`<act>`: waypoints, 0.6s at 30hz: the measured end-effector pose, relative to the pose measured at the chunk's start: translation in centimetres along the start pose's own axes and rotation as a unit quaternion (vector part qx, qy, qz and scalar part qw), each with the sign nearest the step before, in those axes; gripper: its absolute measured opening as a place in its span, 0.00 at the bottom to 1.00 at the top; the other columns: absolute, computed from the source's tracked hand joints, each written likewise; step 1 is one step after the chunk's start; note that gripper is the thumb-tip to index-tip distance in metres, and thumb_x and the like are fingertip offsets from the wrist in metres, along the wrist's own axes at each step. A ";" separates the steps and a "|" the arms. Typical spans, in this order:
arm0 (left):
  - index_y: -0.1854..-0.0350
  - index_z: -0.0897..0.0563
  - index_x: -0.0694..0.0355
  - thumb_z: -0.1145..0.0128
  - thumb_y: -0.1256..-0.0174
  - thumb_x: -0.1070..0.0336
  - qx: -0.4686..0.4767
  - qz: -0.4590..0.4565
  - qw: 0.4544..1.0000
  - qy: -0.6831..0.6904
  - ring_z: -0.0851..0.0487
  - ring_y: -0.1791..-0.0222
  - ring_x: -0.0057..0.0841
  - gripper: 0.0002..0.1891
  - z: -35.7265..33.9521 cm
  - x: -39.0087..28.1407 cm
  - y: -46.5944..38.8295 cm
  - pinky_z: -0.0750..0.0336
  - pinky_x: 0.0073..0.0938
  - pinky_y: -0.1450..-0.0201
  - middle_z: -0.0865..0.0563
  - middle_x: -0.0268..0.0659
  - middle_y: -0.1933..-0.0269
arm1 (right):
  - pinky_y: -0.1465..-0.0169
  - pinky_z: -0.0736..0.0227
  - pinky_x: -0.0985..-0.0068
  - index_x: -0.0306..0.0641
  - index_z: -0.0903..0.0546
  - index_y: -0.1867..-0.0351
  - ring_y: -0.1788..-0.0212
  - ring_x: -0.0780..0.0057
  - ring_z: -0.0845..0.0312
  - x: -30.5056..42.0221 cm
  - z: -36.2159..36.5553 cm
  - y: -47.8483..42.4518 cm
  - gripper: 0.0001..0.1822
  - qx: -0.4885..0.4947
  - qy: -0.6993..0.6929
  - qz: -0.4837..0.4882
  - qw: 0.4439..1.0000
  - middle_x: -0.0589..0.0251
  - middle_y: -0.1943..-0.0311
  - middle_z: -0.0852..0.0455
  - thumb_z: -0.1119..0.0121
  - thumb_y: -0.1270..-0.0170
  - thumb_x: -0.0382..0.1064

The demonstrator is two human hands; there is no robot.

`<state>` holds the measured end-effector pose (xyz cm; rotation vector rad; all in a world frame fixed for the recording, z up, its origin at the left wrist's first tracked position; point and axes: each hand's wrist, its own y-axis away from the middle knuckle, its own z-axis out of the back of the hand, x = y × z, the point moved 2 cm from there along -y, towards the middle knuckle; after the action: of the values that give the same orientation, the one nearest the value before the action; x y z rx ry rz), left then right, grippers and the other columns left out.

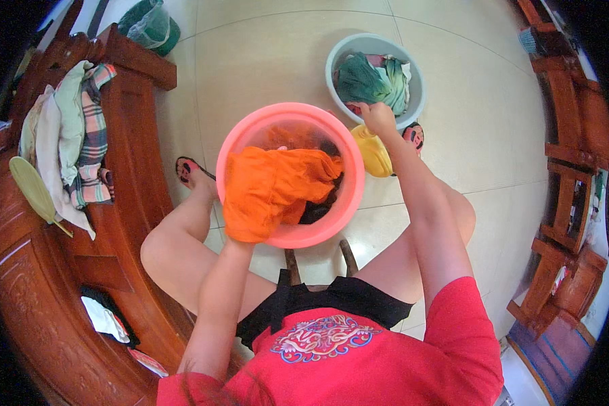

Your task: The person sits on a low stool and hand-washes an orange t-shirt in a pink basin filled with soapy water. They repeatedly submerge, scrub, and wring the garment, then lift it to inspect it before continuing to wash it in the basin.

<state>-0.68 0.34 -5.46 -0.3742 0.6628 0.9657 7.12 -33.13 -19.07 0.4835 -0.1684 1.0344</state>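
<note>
An orange cloth garment (276, 188) is draped over my left hand, and only the wrist (238, 249) comes out from under it. The fingers are hidden, so their grip cannot be seen. This garment lies across the near left rim of a pink plastic basin (353, 203), which also holds dark cloth (317, 210). My right hand (379, 119) is closed at the near rim of a grey-blue basin (332, 63). From it hangs a yellow item (373, 155), apparently cloth. Green cloth (368, 81) and other fabrics fill the grey-blue basin.
A carved wooden bench (132, 132) on the left bears folded clothes (71, 127) and a palm-leaf fan (33, 190). Behind it stands a green lined bin (155, 30). Wooden furniture (563, 116) lines the right side. My sandalled feet flank the basins on the tiled floor (264, 56).
</note>
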 end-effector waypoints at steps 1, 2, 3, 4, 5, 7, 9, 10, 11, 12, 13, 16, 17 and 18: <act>0.40 0.35 0.53 0.51 0.41 0.52 0.002 0.002 1.000 0.002 0.34 0.41 0.27 0.26 0.0 0.2 -0.2 0.45 0.31 0.38 0.32 0.31 0.39 | 0.55 0.29 0.58 0.28 0.19 0.73 0.64 0.44 0.23 0.2 -0.3 0.2 0.26 -0.002 -0.001 0.005 1.000 0.38 0.70 0.20 0.56 0.43 0.53; 0.40 0.35 0.53 0.51 0.41 0.52 0.005 0.002 1.000 0.003 0.34 0.42 0.27 0.26 -0.1 0.4 -0.5 0.45 0.32 0.38 0.32 0.32 0.39 | 0.55 0.29 0.58 0.31 0.18 0.73 0.65 0.46 0.22 0.4 -0.3 0.3 0.22 -0.018 0.018 0.012 1.000 0.40 0.70 0.20 0.56 0.44 0.49; 0.40 0.35 0.53 0.51 0.41 0.52 0.005 0.004 1.000 0.006 0.34 0.42 0.28 0.26 -0.2 0.5 -0.6 0.45 0.32 0.38 0.32 0.32 0.39 | 0.56 0.29 0.59 0.32 0.18 0.74 0.65 0.46 0.22 0.5 -0.2 0.6 0.22 -0.031 0.013 0.007 0.999 0.41 0.71 0.19 0.56 0.44 0.49; 0.40 0.35 0.54 0.51 0.42 0.52 0.005 0.004 1.000 0.008 0.34 0.42 0.28 0.26 -0.3 0.5 -0.7 0.45 0.32 0.38 0.32 0.32 0.39 | 0.56 0.29 0.59 0.32 0.18 0.74 0.65 0.47 0.22 0.5 -0.1 1.0 0.21 -0.045 0.007 0.003 0.999 0.42 0.71 0.19 0.56 0.44 0.48; 0.41 0.35 0.54 0.51 0.42 0.52 0.006 0.006 1.000 0.009 0.34 0.42 0.28 0.26 -0.4 0.7 -0.8 0.45 0.32 0.38 0.32 0.32 0.39 | 0.57 0.28 0.59 0.33 0.18 0.75 0.66 0.47 0.22 0.7 0.1 1.2 0.21 -0.058 0.001 -0.001 0.998 0.42 0.72 0.19 0.56 0.44 0.48; 0.41 0.35 0.54 0.51 0.42 0.52 0.006 0.008 1.000 0.013 0.34 0.42 0.28 0.26 -0.4 0.6 -1.0 0.44 0.32 0.39 0.32 0.32 0.40 | 0.57 0.28 0.59 0.33 0.18 0.76 0.67 0.48 0.22 0.9 0.4 1.4 0.21 -0.083 0.002 0.002 0.997 0.43 0.73 0.19 0.57 0.44 0.47; 0.41 0.35 0.54 0.51 0.42 0.52 0.006 0.009 1.000 0.015 0.33 0.42 0.28 0.26 -0.4 0.7 -1.2 0.44 0.32 0.39 0.32 0.32 0.40 | 0.58 0.28 0.59 0.34 0.18 0.77 0.68 0.48 0.22 0.5 0.4 1.2 0.21 -0.101 0.007 0.002 0.995 0.43 0.74 0.19 0.57 0.44 0.47; 0.41 0.34 0.54 0.51 0.42 0.52 0.006 0.008 1.000 0.017 0.33 0.42 0.28 0.26 -0.3 0.6 -1.3 0.44 0.32 0.39 0.31 0.33 0.40 | 0.58 0.28 0.59 0.34 0.18 0.77 0.68 0.47 0.22 0.1 0.1 1.0 0.21 -0.106 0.013 -0.001 0.994 0.43 0.74 0.19 0.57 0.44 0.47; 0.41 0.34 0.54 0.51 0.42 0.52 0.006 0.007 1.000 0.019 0.33 0.43 0.29 0.26 -0.3 0.5 -1.4 0.44 0.32 0.39 0.31 0.33 0.40 | 0.58 0.28 0.59 0.34 0.18 0.77 0.69 0.47 0.22 -0.4 0.0 0.7 0.21 -0.111 0.018 -0.003 0.994 0.43 0.75 0.20 0.57 0.44 0.46; 0.41 0.34 0.54 0.51 0.42 0.52 0.006 0.009 1.000 0.019 0.33 0.43 0.29 0.26 -0.3 0.5 -1.4 0.44 0.32 0.39 0.31 0.33 0.40 | 0.58 0.28 0.59 0.34 0.18 0.77 0.69 0.47 0.22 -0.4 -0.1 0.6 0.21 -0.108 0.011 0.000 0.994 0.43 0.74 0.20 0.58 0.43 0.46; 0.41 0.34 0.54 0.51 0.42 0.52 0.005 0.010 1.000 0.019 0.33 0.43 0.29 0.26 -0.3 0.5 -1.3 0.44 0.32 0.39 0.31 0.33 0.40 | 0.58 0.28 0.58 0.33 0.18 0.77 0.69 0.47 0.22 -0.5 -0.2 0.6 0.21 -0.105 0.004 0.002 0.995 0.42 0.74 0.20 0.58 0.43 0.47; 0.42 0.34 0.54 0.51 0.42 0.52 0.003 0.016 1.000 0.020 0.33 0.43 0.29 0.26 -0.4 0.4 -1.1 0.44 0.33 0.39 0.31 0.33 0.40 | 0.58 0.28 0.59 0.32 0.18 0.78 0.69 0.47 0.22 -0.2 -0.2 0.6 0.22 -0.110 -0.001 0.018 0.994 0.41 0.74 0.20 0.58 0.43 0.47; 0.42 0.34 0.54 0.51 0.42 0.52 0.002 0.018 1.000 0.019 0.33 0.43 0.29 0.26 -0.4 0.5 -1.0 0.44 0.33 0.39 0.31 0.33 0.41 | 0.58 0.28 0.59 0.32 0.18 0.79 0.69 0.47 0.22 -0.1 -0.2 0.8 0.22 -0.114 0.000 0.025 0.993 0.41 0.74 0.20 0.58 0.43 0.47; 0.42 0.33 0.54 0.51 0.42 0.52 0.001 0.017 1.000 0.020 0.33 0.43 0.29 0.26 -0.4 0.4 -1.1 0.44 0.33 0.40 0.30 0.34 0.41 | 0.59 0.28 0.58 0.31 0.19 0.79 0.70 0.47 0.22 -0.4 -0.5 0.8 0.22 -0.123 0.011 0.030 0.992 0.41 0.75 0.20 0.58 0.43 0.47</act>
<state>0.30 -0.17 -6.00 -0.3832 0.7090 0.9912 6.20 -32.91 -19.42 0.2437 -0.2897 1.0616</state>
